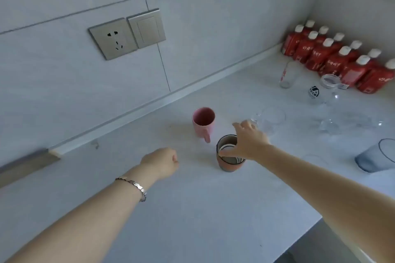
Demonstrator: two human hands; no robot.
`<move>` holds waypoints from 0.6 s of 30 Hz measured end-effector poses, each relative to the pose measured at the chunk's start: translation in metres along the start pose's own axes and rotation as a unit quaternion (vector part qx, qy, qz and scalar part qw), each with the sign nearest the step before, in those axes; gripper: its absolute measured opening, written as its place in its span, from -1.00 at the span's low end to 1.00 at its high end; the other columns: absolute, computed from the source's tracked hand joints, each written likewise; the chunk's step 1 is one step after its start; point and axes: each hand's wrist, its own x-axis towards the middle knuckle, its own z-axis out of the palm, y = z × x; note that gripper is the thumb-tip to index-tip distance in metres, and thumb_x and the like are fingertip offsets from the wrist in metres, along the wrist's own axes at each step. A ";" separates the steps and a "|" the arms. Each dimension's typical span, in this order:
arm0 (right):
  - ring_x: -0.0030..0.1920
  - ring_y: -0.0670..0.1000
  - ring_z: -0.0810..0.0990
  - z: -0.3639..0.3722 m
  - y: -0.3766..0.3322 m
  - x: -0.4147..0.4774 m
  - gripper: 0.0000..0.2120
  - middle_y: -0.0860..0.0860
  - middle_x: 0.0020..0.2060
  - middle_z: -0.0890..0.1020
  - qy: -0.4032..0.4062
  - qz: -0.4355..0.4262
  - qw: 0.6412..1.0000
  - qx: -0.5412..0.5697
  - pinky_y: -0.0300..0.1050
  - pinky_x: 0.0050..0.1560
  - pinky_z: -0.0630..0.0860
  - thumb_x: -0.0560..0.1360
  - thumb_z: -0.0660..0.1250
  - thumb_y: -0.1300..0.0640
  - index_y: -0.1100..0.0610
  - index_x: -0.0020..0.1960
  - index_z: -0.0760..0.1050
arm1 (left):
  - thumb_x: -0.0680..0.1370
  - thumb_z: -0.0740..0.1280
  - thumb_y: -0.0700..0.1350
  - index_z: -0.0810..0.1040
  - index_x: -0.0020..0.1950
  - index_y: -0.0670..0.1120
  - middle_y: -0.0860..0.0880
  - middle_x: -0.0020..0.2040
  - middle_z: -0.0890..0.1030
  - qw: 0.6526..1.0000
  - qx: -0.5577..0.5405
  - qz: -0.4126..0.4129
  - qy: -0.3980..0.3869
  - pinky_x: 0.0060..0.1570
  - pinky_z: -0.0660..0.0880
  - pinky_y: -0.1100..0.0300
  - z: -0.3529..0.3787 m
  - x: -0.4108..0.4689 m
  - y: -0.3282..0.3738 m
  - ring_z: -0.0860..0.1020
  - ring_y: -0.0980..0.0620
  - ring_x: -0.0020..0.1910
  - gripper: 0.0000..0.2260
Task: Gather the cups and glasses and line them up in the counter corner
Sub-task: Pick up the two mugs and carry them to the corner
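Striped cup (229, 161) upright on counter (192, 209), just beside pink mug (203, 123); right hand (250, 143) over its mouth, thumb across the rim, fingers (242, 124) spread past the far edge, not yet closed; best gripped round the wall, lifted straight, kept off clear glass (271, 121) nearby; left hand (160, 161) curled, empty; corner by red bottles (333, 60) well apart.

Near counter (181, 209) lies open; pink mug (203, 123), brown cup (229, 162) and clear glasses (271, 119) crowd the far side.
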 end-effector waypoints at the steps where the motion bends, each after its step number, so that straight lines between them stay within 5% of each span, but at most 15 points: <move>1: 0.39 0.12 0.30 0.003 0.000 0.004 -0.03 0.05 0.37 0.29 -0.023 -0.018 1.000 -0.011 0.04 0.24 0.41 0.24 0.37 -0.40 0.05 0.47 0.13 | 0.55 0.20 -0.06 0.54 0.14 -0.03 -0.05 0.21 0.58 1.000 -0.011 -0.016 -0.003 0.17 0.44 0.13 0.001 0.005 0.000 0.53 -0.08 0.19 -0.78; 8: 0.29 0.15 0.39 0.030 0.017 0.018 0.02 0.05 0.36 0.25 -0.087 -0.092 0.992 -0.021 0.02 0.16 0.48 0.25 0.46 -0.22 -0.06 0.51 -0.06 | 0.55 0.23 -0.05 0.24 0.41 -0.12 -0.14 0.39 0.37 0.994 -0.082 -0.060 0.040 0.30 0.40 0.00 0.012 0.039 0.021 0.41 -0.13 0.34 -0.54; 13: 0.28 0.13 0.40 0.033 0.028 0.015 -0.01 0.03 0.35 0.28 -0.073 -0.076 0.992 0.065 -0.03 0.18 0.49 0.27 0.46 -0.16 -0.07 0.51 -0.05 | 0.43 0.43 0.02 -0.09 0.53 -0.12 -0.10 0.55 0.01 0.963 -0.239 -0.017 0.127 0.45 0.17 0.06 0.009 0.073 0.066 0.08 -0.02 0.54 -0.12; 18: 0.24 0.07 0.48 0.017 0.051 0.015 -0.12 -0.03 0.31 0.34 -0.047 -0.012 0.983 0.177 -0.10 0.16 0.47 0.29 0.44 -0.20 -0.07 0.47 0.07 | 0.36 0.49 0.01 -0.07 0.53 -0.08 -0.08 0.52 0.08 0.966 -0.203 -0.048 0.152 0.29 0.38 -0.03 0.006 0.119 0.096 0.30 -0.13 0.43 -0.05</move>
